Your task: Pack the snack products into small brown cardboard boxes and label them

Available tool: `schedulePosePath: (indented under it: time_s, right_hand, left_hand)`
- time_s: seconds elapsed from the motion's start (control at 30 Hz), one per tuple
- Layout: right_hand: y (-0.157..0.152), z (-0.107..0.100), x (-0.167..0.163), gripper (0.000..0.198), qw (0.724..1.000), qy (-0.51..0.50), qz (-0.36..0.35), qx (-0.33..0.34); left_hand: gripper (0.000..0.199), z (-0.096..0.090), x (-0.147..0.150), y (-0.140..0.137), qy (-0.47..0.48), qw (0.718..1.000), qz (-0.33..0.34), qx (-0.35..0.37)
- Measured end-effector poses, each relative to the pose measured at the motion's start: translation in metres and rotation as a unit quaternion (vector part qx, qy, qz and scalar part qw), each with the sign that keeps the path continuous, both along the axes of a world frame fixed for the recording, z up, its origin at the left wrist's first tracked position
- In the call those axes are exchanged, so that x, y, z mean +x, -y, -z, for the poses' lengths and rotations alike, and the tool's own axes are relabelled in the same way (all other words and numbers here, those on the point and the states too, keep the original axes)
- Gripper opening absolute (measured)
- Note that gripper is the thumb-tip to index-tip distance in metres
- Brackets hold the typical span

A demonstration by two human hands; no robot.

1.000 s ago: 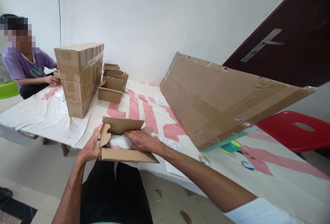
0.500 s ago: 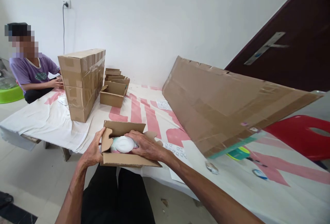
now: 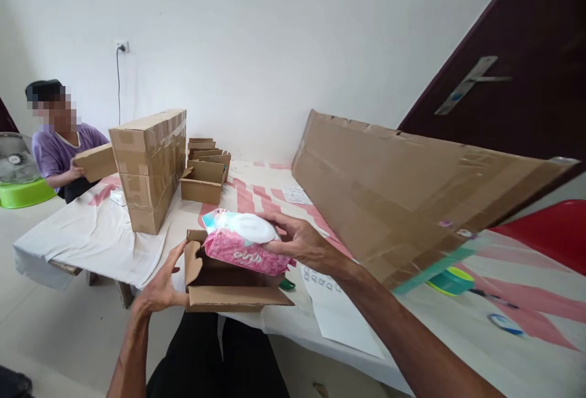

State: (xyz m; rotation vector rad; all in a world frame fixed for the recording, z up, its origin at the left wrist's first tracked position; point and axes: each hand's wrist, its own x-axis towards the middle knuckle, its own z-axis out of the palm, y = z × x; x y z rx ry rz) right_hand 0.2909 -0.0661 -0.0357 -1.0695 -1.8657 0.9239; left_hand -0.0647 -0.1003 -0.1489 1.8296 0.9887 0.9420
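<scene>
My right hand [image 3: 304,244] grips a pink pack of wet wipes [image 3: 247,254] with a white lid, holding it tilted above the open cardboard box [image 3: 238,295]. The box sits at the table's near edge with its flaps up, and the part of its inside that shows is dark. At the box's left end, my left hand [image 3: 161,282] holds it, thumb at the near corner and fingers at the far one. A small green thing [image 3: 287,284] lies just right of the box, partly hidden.
Taped cartons [image 3: 149,172] are stacked at left, with several open boxes [image 3: 202,183] behind them. A large cardboard panel [image 3: 394,196] leans at right. Printed paper [image 3: 339,312], a tape roll [image 3: 505,324] and a red chair [image 3: 549,233] are nearby. A co-worker [image 3: 68,148] holds a box at far left.
My right hand has lifted the wipes pack up out of the box. My left hand stays at the box's left end. The co-worker's box has come into view.
</scene>
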Motion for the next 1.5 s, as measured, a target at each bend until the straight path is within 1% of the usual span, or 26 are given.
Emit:
schedulePosePath:
  time_s: [0.07, 0.13, 0.17, 0.2, 0.27, 0.3, 0.33, 0.4, 0.47, 0.53, 0.63, 0.67, 0.73, 0.8, 0.93, 1.07, 1.17, 1.27, 1.37, 1.43, 1.5]
  right_hand:
    - [-0.001, -0.007, 0.003, 0.061, 0.999, -0.041, 0.001, -0.006]
    - [-0.001, -0.012, 0.002, 0.060, 0.996, -0.085, -0.012, -0.016]
    - [0.000, -0.015, 0.000, 0.059, 0.994, -0.106, -0.023, -0.025]
    - [0.002, -0.016, -0.003, 0.058, 0.991, -0.124, -0.036, -0.036]
    - [0.004, -0.018, -0.010, 0.057, 0.984, -0.157, -0.061, -0.062]
    - [0.004, -0.018, -0.013, 0.057, 0.980, -0.170, -0.072, -0.075]
    - [0.004, -0.018, -0.016, 0.057, 0.976, -0.183, -0.079, -0.087]
    - [0.002, -0.018, -0.020, 0.057, 0.971, -0.203, -0.073, -0.100]
    - [-0.002, -0.020, -0.020, 0.056, 0.973, -0.211, -0.037, -0.086]
    - [-0.006, -0.023, -0.020, 0.059, 0.974, -0.223, -0.004, -0.042]
    - [-0.014, -0.026, -0.023, 0.069, 0.970, -0.239, -0.001, 0.046]
    - [-0.017, -0.025, -0.026, 0.074, 0.969, -0.239, -0.002, 0.065]
    - [-0.026, -0.021, -0.032, 0.080, 0.970, -0.232, 0.004, 0.078]
    - [-0.038, -0.013, -0.038, 0.080, 0.972, -0.226, 0.013, 0.068]
    - [-0.071, 0.009, -0.041, 0.073, 0.977, -0.205, 0.033, 0.039]
    - [-0.099, 0.025, -0.038, 0.069, 0.983, -0.185, 0.015, -0.013]
    - [-0.113, 0.033, -0.037, 0.069, 0.984, -0.176, 0.009, -0.038]
    - [-0.120, 0.039, -0.038, 0.069, 0.984, -0.167, -0.004, -0.053]
    - [-0.118, 0.043, -0.040, 0.068, 0.984, -0.162, -0.027, -0.064]
    - [-0.114, 0.043, -0.042, 0.067, 0.984, -0.162, -0.047, -0.057]
    - [-0.110, 0.042, -0.044, 0.070, 0.983, -0.170, -0.053, -0.033]
  left_hand:
    - [0.106, -0.017, -0.008, -0.002, 0.034, 0.999, -0.001, 0.020]
    - [0.094, -0.041, -0.009, -0.006, 0.065, 0.996, -0.011, 0.062]
    - [0.094, -0.055, -0.006, -0.009, 0.068, 0.994, -0.012, 0.086]
    - [0.100, -0.069, 0.000, -0.012, 0.061, 0.992, -0.005, 0.108]
    - [0.113, -0.097, 0.014, -0.020, 0.026, 0.987, 0.020, 0.159]
    - [0.115, -0.108, 0.022, -0.023, 0.009, 0.982, 0.036, 0.187]
    - [0.114, -0.118, 0.029, -0.027, -0.004, 0.975, 0.050, 0.214]
    - [0.103, -0.131, 0.040, -0.034, -0.004, 0.965, 0.069, 0.254]
    - [0.088, -0.137, 0.047, -0.042, 0.027, 0.963, 0.064, 0.260]
    - [0.077, -0.139, 0.050, -0.050, 0.076, 0.968, 0.041, 0.236]
    - [0.072, -0.138, 0.055, -0.068, 0.162, 0.969, 0.013, 0.187]
    - [0.072, -0.138, 0.057, -0.075, 0.185, 0.967, 0.007, 0.173]
    - [0.073, -0.134, 0.061, -0.089, 0.210, 0.966, -0.005, 0.153]
    - [0.075, -0.128, 0.062, -0.103, 0.201, 0.969, -0.022, 0.142]
    - [0.082, -0.113, 0.060, -0.123, 0.154, 0.980, -0.036, 0.118]
    - [0.088, -0.097, 0.056, -0.137, 0.117, 0.989, -0.063, 0.066]
    - [0.085, -0.085, 0.056, -0.145, 0.102, 0.991, -0.079, 0.036]
    - [0.081, -0.072, 0.056, -0.151, 0.088, 0.992, -0.088, 0.004]
    - [0.083, -0.063, 0.055, -0.155, 0.081, 0.992, -0.095, -0.026]
    - [0.084, -0.062, 0.054, -0.157, 0.079, 0.991, -0.099, -0.040]
    - [0.082, -0.067, 0.052, -0.157, 0.079, 0.991, -0.101, -0.045]
